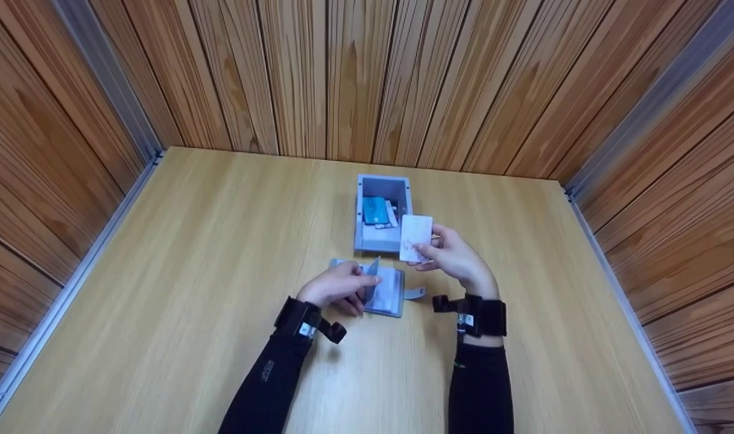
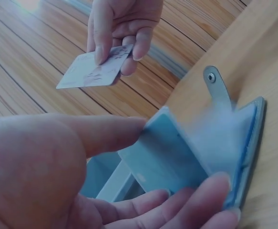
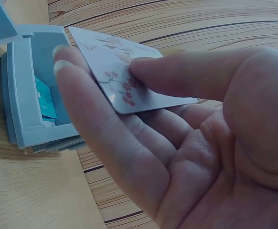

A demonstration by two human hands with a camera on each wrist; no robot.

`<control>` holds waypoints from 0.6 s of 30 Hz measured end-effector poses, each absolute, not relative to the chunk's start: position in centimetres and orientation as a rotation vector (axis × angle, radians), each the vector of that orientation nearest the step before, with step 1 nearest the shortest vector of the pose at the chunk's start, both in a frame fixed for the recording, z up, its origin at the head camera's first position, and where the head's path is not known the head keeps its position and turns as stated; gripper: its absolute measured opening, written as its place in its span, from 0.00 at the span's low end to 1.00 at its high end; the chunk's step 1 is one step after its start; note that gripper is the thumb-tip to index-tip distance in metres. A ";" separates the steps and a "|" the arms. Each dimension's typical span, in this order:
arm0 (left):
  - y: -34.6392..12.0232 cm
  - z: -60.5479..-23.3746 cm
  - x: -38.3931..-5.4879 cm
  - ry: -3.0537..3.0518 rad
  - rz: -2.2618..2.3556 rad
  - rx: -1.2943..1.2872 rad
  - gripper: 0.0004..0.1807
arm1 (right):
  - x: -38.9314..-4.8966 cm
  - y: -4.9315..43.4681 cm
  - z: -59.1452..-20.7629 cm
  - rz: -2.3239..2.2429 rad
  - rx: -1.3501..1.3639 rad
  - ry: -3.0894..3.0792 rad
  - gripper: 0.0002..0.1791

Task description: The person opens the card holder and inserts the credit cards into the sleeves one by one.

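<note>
My right hand (image 1: pixel 454 253) holds a white card (image 1: pixel 416 232) between its thumb and fingers, raised close to the near right corner of a grey box. Red blossoms on a thin branch are printed on the card, as the right wrist view shows. On the table in front of the box lies an open card holder (image 1: pixel 392 289) with clear sleeves and a grey-blue cover. My left hand (image 1: pixel 339 284) pinches one upright sleeve page (image 2: pixel 165 150) of it, thumb on one side and fingers on the other. The snap strap (image 1: pixel 415 293) sticks out to the right.
The grey box (image 1: pixel 359 232) stands open just beyond the card holder. Inside it a teal card (image 1: pixel 376 211) lies over other cards, toward the far end. Wood-plank walls (image 1: pixel 354 84) enclose the table (image 1: pixel 222 241) at the back and both sides.
</note>
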State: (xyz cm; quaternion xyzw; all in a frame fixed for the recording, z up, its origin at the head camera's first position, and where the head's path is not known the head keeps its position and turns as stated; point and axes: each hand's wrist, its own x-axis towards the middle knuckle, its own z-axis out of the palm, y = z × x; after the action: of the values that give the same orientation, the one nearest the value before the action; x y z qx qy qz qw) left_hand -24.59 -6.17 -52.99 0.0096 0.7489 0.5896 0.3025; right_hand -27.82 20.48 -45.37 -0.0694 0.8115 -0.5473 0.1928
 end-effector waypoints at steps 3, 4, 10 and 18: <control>-6.2 -52.7 -24.7 2.010 1.563 0.029 0.21 | -27.9 20.5 -45.3 -1.525 -0.179 2.279 0.25; -6.3 -52.6 -24.7 2.033 1.560 0.024 0.20 | -27.9 20.5 -45.3 -1.522 -0.178 2.280 0.25; -7.2 -52.8 -25.2 2.317 1.531 -0.064 0.09 | -27.9 20.4 -45.2 -1.514 -0.181 2.276 0.24; -9.2 -54.1 -25.9 2.155 1.638 -0.148 0.19 | -28.1 20.4 -45.8 -1.395 -0.114 2.337 0.21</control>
State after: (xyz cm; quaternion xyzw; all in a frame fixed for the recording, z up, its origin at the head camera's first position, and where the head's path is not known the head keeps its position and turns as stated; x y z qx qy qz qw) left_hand -25.87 -9.24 -54.09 -0.0533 0.7766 0.5903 0.2135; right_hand -28.09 20.35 -45.79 -0.0408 0.8393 -0.5009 0.2074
